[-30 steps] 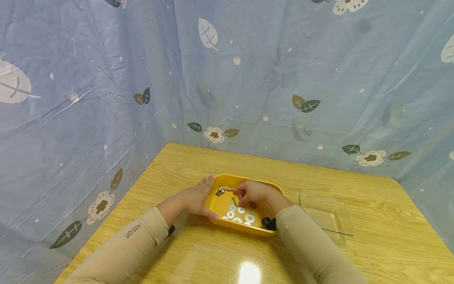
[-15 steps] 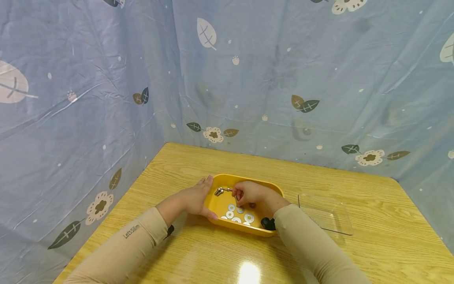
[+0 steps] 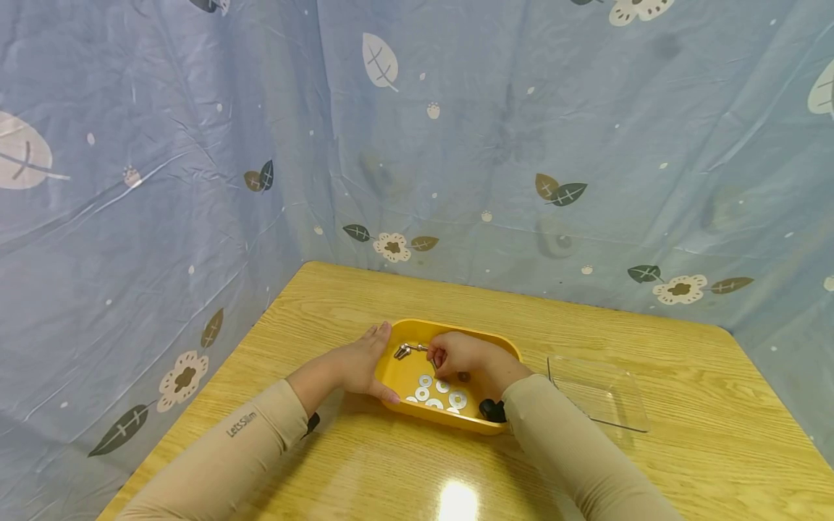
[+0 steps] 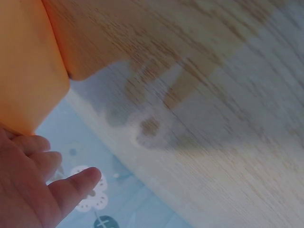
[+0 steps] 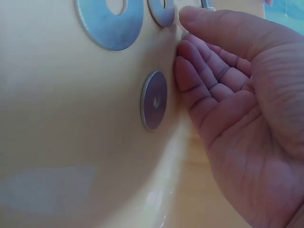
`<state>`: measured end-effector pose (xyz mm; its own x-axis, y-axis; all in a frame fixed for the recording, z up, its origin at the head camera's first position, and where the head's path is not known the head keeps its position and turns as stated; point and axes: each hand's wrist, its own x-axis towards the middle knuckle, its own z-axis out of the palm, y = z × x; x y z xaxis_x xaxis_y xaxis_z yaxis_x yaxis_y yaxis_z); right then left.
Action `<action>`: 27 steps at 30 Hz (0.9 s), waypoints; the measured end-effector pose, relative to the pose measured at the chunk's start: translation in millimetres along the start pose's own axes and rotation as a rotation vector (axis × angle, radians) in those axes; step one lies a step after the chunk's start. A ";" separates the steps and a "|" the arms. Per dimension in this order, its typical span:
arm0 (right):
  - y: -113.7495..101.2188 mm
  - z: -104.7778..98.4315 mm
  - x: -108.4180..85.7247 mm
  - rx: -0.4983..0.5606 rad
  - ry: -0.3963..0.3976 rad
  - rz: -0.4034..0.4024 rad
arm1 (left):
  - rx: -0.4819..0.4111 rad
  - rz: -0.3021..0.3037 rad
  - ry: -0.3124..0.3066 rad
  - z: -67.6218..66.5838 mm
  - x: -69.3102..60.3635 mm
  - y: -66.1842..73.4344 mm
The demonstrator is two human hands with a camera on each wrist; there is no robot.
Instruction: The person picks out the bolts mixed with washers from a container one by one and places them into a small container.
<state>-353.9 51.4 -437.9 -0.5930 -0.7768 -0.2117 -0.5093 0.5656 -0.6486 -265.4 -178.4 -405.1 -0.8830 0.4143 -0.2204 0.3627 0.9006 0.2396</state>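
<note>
My left hand [image 3: 358,370] rests against the left end of a yellow plastic bin [image 3: 449,427], thumb by the front rim and fingers by the back corner. In the left wrist view its fingers [image 4: 76,190] reach out straight below the orange-looking bin wall [image 4: 28,61]. Inside the bin, my right hand [image 3: 462,352] pinches a small metal screw [image 3: 434,365], largely hidden by the fingers. More screws [image 3: 404,350] lie near the bin's left back corner. Flat metal washers [image 3: 457,399] are scattered toward the front; one washer [image 5: 154,100] lies beside my right fingers.
Black round pieces [image 3: 491,410] sit in the bin's front right corner, partly under my right wrist. A transparent box [image 3: 606,394] stands on the wooden table [image 3: 365,463] to the right. Patterned blue curtain [image 3: 456,145] hangs behind and at the left.
My right fingers have closed on the screw that lay loose on the bin floor and shifted it slightly back. The left hand keeps its place on the bin.
</note>
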 end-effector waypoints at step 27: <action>-22.5 -56.4 -37.3 0.221 0.122 -0.132 | -0.035 0.007 -0.011 2.0 3.1 -3.7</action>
<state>-355.6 83.3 -374.2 -0.6082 -0.7931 -0.0343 -0.4468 0.3777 -0.8110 -268.9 -180.1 -408.5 -0.8770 0.4221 -0.2293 0.3581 0.8927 0.2738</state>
